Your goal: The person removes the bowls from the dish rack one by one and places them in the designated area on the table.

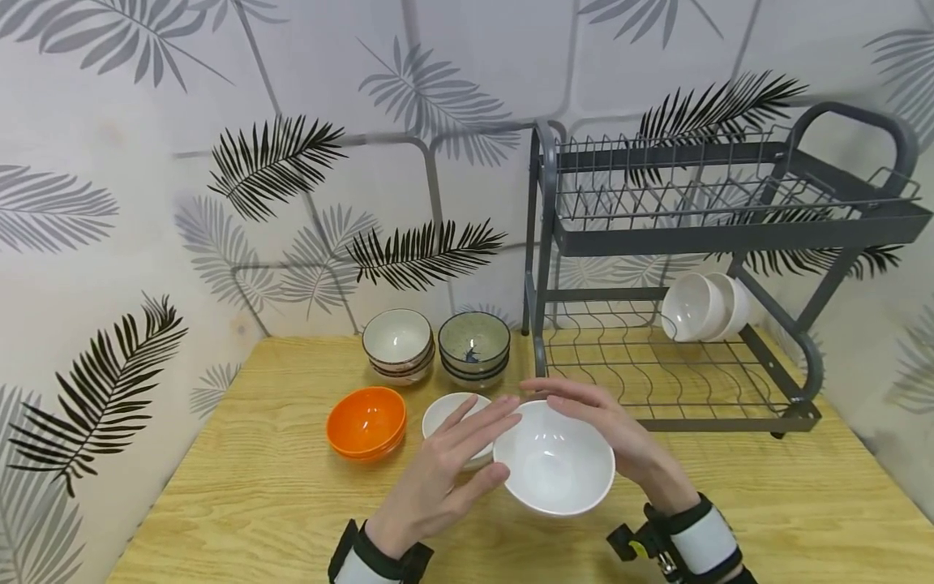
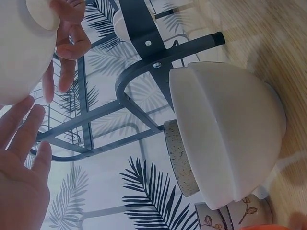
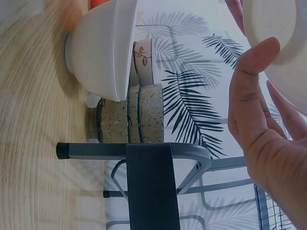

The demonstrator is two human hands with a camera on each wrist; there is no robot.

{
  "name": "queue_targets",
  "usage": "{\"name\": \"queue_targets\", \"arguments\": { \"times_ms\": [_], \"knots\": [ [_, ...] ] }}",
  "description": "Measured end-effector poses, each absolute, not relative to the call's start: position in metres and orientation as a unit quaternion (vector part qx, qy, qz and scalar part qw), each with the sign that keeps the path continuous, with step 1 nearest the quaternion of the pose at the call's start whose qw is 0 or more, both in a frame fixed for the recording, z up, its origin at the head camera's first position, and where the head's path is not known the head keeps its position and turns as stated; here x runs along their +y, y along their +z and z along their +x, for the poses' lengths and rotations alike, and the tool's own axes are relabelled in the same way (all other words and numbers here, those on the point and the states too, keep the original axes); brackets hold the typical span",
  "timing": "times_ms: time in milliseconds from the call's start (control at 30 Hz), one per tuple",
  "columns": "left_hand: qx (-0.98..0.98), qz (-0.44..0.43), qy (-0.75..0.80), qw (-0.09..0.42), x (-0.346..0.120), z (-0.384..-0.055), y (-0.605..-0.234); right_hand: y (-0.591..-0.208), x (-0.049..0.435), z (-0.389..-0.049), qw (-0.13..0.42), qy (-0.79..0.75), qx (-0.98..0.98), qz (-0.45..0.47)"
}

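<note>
A white bowl (image 1: 558,466) is held up above the table, its inside facing the head camera. My right hand (image 1: 616,430) grips it at the right and far side. In the right wrist view the thumb of that hand (image 3: 261,124) presses against the foot of the bowl (image 3: 283,24). My left hand (image 1: 445,470) is at the bowl's left side with fingers extended; its fingertips reach the bowl's edge in the left wrist view, though firm contact is hard to tell. Behind the left hand stands a stack of white bowls (image 2: 235,129), partly covered in the head view.
Orange bowls (image 1: 365,422) stand left of the hands. Behind are stacked brown-rimmed bowls (image 1: 397,337) and speckled green-grey bowls (image 1: 474,341). A dark two-tier dish rack (image 1: 730,239) stands at the right, with two white bowls (image 1: 693,308) leaning on its lower tier. A patterned wall (image 1: 306,65) rises behind.
</note>
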State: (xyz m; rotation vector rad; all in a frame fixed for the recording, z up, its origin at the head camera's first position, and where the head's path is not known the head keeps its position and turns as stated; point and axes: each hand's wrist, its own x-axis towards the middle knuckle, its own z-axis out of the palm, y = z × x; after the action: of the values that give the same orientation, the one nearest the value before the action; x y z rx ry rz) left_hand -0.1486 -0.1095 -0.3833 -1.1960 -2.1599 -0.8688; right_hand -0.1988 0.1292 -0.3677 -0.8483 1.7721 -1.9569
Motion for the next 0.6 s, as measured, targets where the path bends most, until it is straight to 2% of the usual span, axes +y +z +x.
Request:
{"name": "queue_targets", "arguments": {
  "times_ms": [600],
  "knots": [
    [-0.795, -0.453, -0.314, 0.255, -0.1062, -0.1463, -0.3799, -0.3686, 0.1257, -0.1987, 0.164, -0.675, 0.654, -0.298]
  ]
}}
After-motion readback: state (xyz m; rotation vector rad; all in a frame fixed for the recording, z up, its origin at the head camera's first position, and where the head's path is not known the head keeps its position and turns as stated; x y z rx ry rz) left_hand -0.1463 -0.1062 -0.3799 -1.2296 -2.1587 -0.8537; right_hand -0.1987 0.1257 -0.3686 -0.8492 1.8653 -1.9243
